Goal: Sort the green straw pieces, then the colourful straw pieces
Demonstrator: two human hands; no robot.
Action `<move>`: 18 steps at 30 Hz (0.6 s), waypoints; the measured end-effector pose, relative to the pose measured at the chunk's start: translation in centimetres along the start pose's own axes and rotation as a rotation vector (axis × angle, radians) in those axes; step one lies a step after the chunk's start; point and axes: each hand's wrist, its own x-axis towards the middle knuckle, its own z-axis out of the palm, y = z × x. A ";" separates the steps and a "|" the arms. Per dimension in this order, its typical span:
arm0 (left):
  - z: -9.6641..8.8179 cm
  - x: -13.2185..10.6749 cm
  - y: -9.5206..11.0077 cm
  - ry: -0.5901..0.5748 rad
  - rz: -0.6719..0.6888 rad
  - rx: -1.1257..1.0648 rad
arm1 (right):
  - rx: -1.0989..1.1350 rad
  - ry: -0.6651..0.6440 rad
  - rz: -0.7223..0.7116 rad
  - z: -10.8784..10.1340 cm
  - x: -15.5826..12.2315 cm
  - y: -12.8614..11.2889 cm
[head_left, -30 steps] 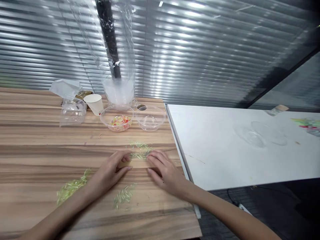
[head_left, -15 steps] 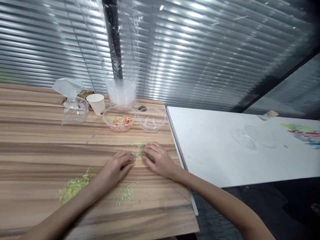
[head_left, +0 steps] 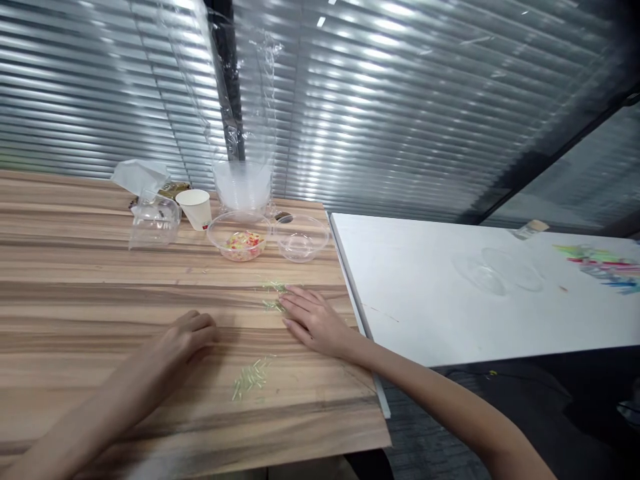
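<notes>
My right hand [head_left: 317, 323] lies with fingers stretched out on the wooden table, its fingertips touching short, thin pale-green pieces [head_left: 273, 306]. Another small cluster of green pieces [head_left: 274, 287] sits just beyond them. Off to the left, my left hand [head_left: 193, 339] is low over the wood with its fingers curled together, slightly blurred; whether they hold anything is hidden. Between the hands and nearer to me is a loose group of pale-green pieces [head_left: 251, 377]. A larger pile of green pieces is hidden behind my left hand and forearm.
Toward the back are a clear bowl of red and yellow bits [head_left: 245, 247], another clear bowl [head_left: 301, 240], a paper cup [head_left: 196, 210], a clear plastic box [head_left: 156, 223] and bagged bowls [head_left: 243, 183]. A white table [head_left: 415, 287] adjoins at right, with clear lids and coloured strips [head_left: 605, 263].
My left hand has moved left and toward me, away from my right hand, and now covers the larger green pile. The right hand stays near the green pieces, its fingers flatter.
</notes>
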 end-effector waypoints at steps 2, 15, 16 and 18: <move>0.2 0.6 0.9 0.006 0.034 0.079 | -0.020 0.022 -0.017 0.1 0.0 -0.2; 4.8 7.2 1.4 0.103 0.021 0.004 | -0.021 0.131 -0.191 -0.1 0.1 -0.2; 4.7 7.2 1.3 0.109 0.011 -0.004 | -0.016 0.127 -0.192 -0.1 0.1 -0.2; 4.5 7.3 1.1 0.117 -0.006 -0.015 | -0.011 0.115 -0.191 0.0 0.1 -0.1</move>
